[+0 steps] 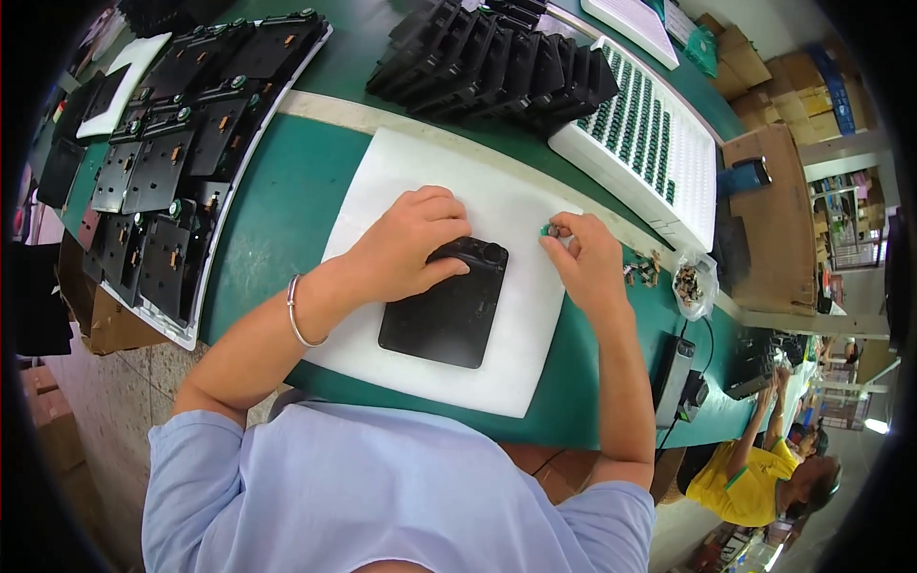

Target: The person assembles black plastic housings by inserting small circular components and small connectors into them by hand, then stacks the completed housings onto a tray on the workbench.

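Observation:
A flat black plastic casing [441, 320] with a rounded raised end lies on a white foam sheet [527, 368] in front of me. My left hand [411, 244] is closed over the casing's far left corner, thumb on top and fingers along the far edge. Off to the right, above the sheet's right edge, my right hand [590, 263] pinches a small round green and dark part [549, 230] between thumb and fingertips. That part is apart from the casing, and its finer detail is too small to make out.
Beyond the sheet stand several black casings [497, 72] in a row, beside a white tray [695, 215] of green parts. Loose small parts [645, 269] and a plastic bag [705, 298] lie right. Black panels [158, 172] fill a left tray. A yellow-shirted person [750, 487] works at right.

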The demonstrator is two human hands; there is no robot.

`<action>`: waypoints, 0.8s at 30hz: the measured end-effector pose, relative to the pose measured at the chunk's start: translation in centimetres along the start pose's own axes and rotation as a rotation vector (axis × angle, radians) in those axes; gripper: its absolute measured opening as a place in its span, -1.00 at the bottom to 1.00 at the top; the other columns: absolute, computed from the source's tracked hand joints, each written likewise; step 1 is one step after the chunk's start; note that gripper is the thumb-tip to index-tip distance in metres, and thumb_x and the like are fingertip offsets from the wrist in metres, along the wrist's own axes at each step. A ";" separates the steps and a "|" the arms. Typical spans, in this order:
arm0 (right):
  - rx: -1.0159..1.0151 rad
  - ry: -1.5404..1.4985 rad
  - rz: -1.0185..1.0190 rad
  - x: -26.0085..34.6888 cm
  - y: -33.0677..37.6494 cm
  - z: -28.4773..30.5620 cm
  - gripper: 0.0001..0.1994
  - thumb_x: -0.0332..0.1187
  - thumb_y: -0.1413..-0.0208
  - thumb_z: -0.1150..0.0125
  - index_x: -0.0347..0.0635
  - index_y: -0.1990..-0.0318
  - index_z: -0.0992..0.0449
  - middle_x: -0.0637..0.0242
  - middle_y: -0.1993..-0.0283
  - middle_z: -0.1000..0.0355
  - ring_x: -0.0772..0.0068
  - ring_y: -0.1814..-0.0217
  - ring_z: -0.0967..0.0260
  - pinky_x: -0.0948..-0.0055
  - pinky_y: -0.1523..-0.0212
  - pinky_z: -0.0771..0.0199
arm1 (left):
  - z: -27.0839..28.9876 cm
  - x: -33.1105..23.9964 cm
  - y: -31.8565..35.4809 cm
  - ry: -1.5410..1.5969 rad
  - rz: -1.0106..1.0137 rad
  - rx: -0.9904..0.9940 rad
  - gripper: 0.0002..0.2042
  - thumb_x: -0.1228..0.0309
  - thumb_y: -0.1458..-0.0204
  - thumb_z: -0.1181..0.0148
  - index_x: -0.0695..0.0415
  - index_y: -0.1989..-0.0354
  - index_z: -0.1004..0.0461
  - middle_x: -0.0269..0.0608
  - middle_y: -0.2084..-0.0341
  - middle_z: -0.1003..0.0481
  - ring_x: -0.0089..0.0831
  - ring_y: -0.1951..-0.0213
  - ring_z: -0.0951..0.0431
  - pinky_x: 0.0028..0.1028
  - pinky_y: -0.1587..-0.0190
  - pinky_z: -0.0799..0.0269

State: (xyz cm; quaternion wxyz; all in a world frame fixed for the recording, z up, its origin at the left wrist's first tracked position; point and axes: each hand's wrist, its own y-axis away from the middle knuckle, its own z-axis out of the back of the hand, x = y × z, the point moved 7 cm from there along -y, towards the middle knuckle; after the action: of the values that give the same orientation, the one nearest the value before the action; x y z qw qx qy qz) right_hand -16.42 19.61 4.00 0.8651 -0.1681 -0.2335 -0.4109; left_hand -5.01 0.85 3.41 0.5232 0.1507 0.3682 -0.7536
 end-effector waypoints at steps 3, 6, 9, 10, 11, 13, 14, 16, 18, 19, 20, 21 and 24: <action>-0.033 0.107 0.093 1.8 1.1 0.0 -0.79 -0.28 -0.02 -0.37 -0.15 0.24 -0.55 0.26 0.32 -0.44 0.26 0.42 -0.44 0.34 0.35 -0.42 | -0.1 0.0 0.1 0.024 -0.007 -0.025 -0.66 0.45 0.20 -0.44 0.21 0.21 -0.52 -0.14 0.13 -0.48 -0.11 -0.06 -0.42 -0.20 -0.14 -0.33; -0.020 0.179 0.099 2.8 2.2 -0.2 -0.78 -0.22 0.00 -0.41 -0.13 0.31 -0.55 0.31 0.37 -0.45 0.29 0.44 -0.42 0.36 0.39 -0.41 | 0.0 0.0 0.2 -0.005 0.008 -0.030 -0.65 0.46 0.21 -0.45 0.20 0.20 -0.52 -0.15 0.13 -0.49 -0.12 -0.06 -0.42 -0.20 -0.14 -0.33; 0.075 0.130 0.011 1.9 2.6 0.1 -0.78 -0.22 0.01 -0.42 -0.13 0.33 -0.56 0.32 0.40 -0.45 0.33 0.46 -0.40 0.38 0.42 -0.39 | 0.0 0.0 0.3 -0.005 -0.003 -0.042 -0.67 0.44 0.18 -0.44 0.18 0.22 -0.51 -0.17 0.16 -0.48 -0.15 -0.06 -0.41 -0.22 -0.11 -0.31; 0.112 0.059 -0.040 1.3 2.8 0.2 -0.79 -0.25 0.02 -0.42 -0.14 0.31 -0.57 0.31 0.40 -0.45 0.35 0.47 -0.39 0.40 0.44 -0.38 | -0.1 0.1 0.2 -0.002 -0.001 -0.040 -0.67 0.44 0.18 -0.44 0.18 0.22 -0.51 -0.17 0.16 -0.48 -0.15 -0.06 -0.41 -0.22 -0.11 -0.31; 0.114 0.057 -0.044 0.9 2.7 0.5 -0.79 -0.25 0.02 -0.42 -0.14 0.31 -0.57 0.31 0.40 -0.45 0.35 0.47 -0.39 0.40 0.44 -0.38 | -0.1 0.0 0.2 -0.002 -0.004 -0.043 -0.67 0.44 0.19 -0.44 0.18 0.22 -0.51 -0.17 0.16 -0.48 -0.15 -0.05 -0.41 -0.22 -0.12 -0.32; 0.071 -0.044 0.062 1.1 2.2 1.1 -0.79 -0.34 0.01 -0.40 -0.16 0.21 -0.58 0.28 0.36 -0.46 0.39 0.47 -0.39 0.41 0.43 -0.38 | 0.0 0.0 0.1 0.000 -0.004 -0.042 -0.67 0.44 0.19 -0.44 0.18 0.22 -0.51 -0.17 0.16 -0.48 -0.15 -0.05 -0.42 -0.22 -0.12 -0.32; 0.073 -0.044 0.057 1.1 2.1 1.0 -0.79 -0.34 0.01 -0.40 -0.16 0.21 -0.58 0.28 0.36 -0.46 0.39 0.47 -0.39 0.41 0.43 -0.38 | 0.1 0.0 0.1 0.001 -0.001 -0.043 -0.67 0.45 0.19 -0.44 0.18 0.22 -0.51 -0.18 0.17 -0.48 -0.15 -0.05 -0.42 -0.22 -0.12 -0.32; 0.128 -0.158 0.066 1.4 2.0 0.2 -0.74 -0.42 0.00 -0.37 -0.17 0.11 -0.57 0.27 0.33 -0.46 0.40 0.49 -0.37 0.42 0.41 -0.39 | 0.2 0.0 0.1 0.003 0.004 -0.040 -0.67 0.45 0.20 -0.44 0.18 0.22 -0.51 -0.18 0.17 -0.49 -0.15 -0.04 -0.43 -0.22 -0.11 -0.33; 0.131 -0.140 0.089 1.4 1.8 -0.5 -0.71 -0.43 0.01 -0.37 -0.17 0.09 -0.56 0.27 0.31 -0.46 0.40 0.51 -0.34 0.43 0.41 -0.39 | 0.1 0.0 0.0 0.005 0.018 -0.017 -0.63 0.46 0.21 -0.45 0.20 0.17 -0.53 -0.15 0.11 -0.50 -0.10 -0.06 -0.43 -0.20 -0.14 -0.33; 0.135 -0.121 0.116 1.5 1.9 -0.7 -0.69 -0.43 0.01 -0.37 -0.18 0.06 -0.54 0.27 0.28 -0.47 0.41 0.53 -0.31 0.43 0.41 -0.39 | 0.1 0.0 0.0 0.008 0.018 -0.014 -0.63 0.46 0.21 -0.45 0.20 0.17 -0.53 -0.15 0.11 -0.50 -0.10 -0.06 -0.43 -0.20 -0.14 -0.33; 0.136 -0.123 0.113 1.5 1.9 -0.9 -0.69 -0.43 0.01 -0.37 -0.18 0.06 -0.54 0.27 0.28 -0.47 0.41 0.53 -0.31 0.43 0.41 -0.39 | 0.0 0.1 0.1 0.005 0.017 -0.016 -0.63 0.46 0.21 -0.45 0.20 0.17 -0.53 -0.15 0.11 -0.49 -0.10 -0.06 -0.43 -0.20 -0.15 -0.33; 0.123 -0.137 0.111 1.5 1.9 -0.8 -0.65 -0.49 0.04 -0.37 -0.19 0.04 -0.54 0.29 0.30 -0.45 0.47 0.51 -0.28 0.48 0.39 -0.36 | 0.0 0.1 0.1 0.003 0.015 -0.018 -0.63 0.46 0.21 -0.44 0.20 0.16 -0.53 -0.15 0.11 -0.49 -0.09 -0.06 -0.43 -0.20 -0.15 -0.33; 0.118 -0.140 0.091 1.2 2.2 -0.5 -0.63 -0.50 0.05 -0.37 -0.15 0.02 -0.54 0.31 0.28 -0.45 0.47 0.49 -0.30 0.49 0.38 -0.37 | 0.2 -0.1 0.0 0.000 -0.002 -0.045 -0.67 0.46 0.20 -0.44 0.18 0.21 -0.51 -0.18 0.17 -0.49 -0.15 -0.04 -0.43 -0.23 -0.11 -0.33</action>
State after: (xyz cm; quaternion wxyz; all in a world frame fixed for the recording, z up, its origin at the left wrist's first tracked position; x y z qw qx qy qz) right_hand -13.86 19.95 4.04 0.8729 -0.1555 -0.3092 -0.3439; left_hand -4.94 0.81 3.62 0.5259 0.1383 0.3853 -0.7455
